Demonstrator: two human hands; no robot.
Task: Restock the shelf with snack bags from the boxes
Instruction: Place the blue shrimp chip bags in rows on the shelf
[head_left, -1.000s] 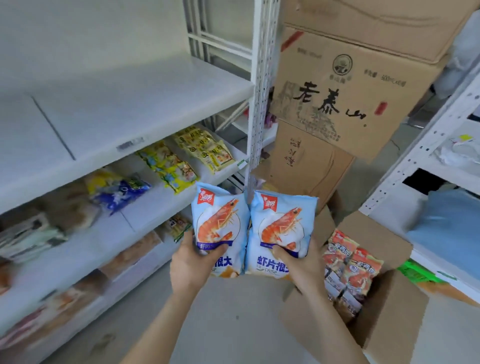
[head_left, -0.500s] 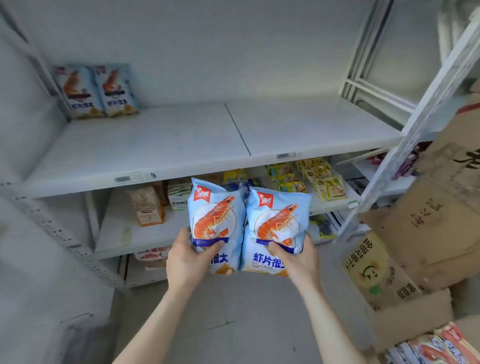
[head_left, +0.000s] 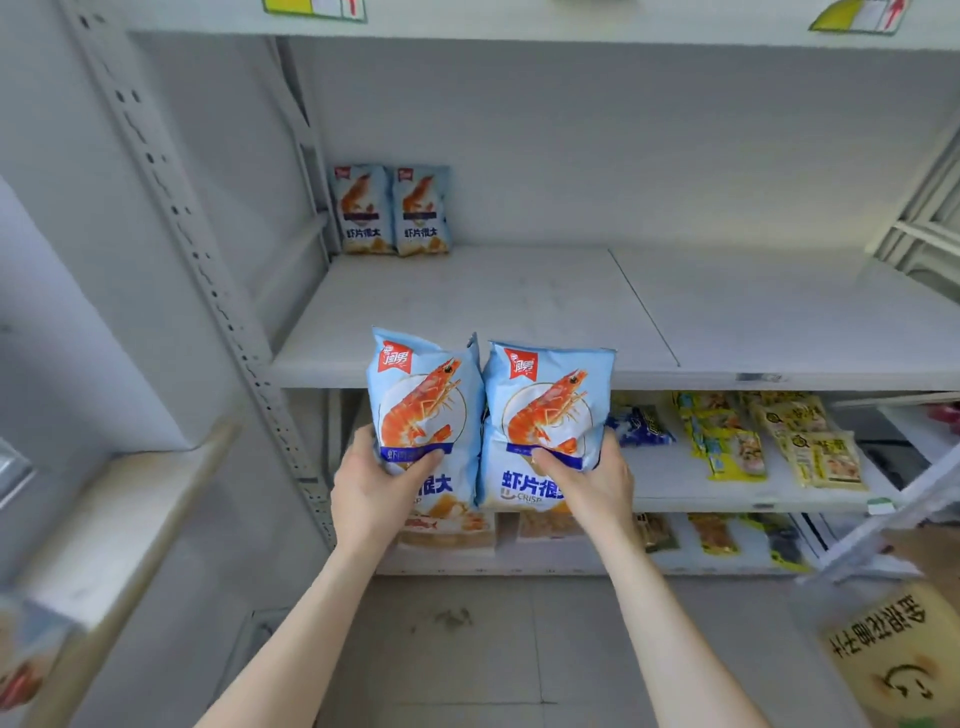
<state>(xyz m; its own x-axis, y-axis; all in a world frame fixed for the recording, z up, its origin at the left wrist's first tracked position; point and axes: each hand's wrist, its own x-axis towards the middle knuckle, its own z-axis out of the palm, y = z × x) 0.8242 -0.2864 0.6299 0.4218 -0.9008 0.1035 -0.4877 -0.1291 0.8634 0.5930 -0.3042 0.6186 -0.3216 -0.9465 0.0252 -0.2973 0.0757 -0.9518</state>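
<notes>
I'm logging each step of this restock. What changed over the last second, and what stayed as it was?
The view swung left, from the boxes to face the shelf. Both hands carried their shrimp-chip bags with it, and they are now in front of the shelf's front edge. Nothing was taken hold of or let go: the left hand still grips the left bag, the right hand the right bag. The two bags at the back have not moved since half a second ago.

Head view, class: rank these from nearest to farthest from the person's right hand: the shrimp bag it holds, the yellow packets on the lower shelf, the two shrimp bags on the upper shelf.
1. Held shrimp bag, in the right hand grip.
2. Yellow packets, lower shelf, to its right.
3. Two shelved shrimp bags, upper shelf's back left corner.
</notes>
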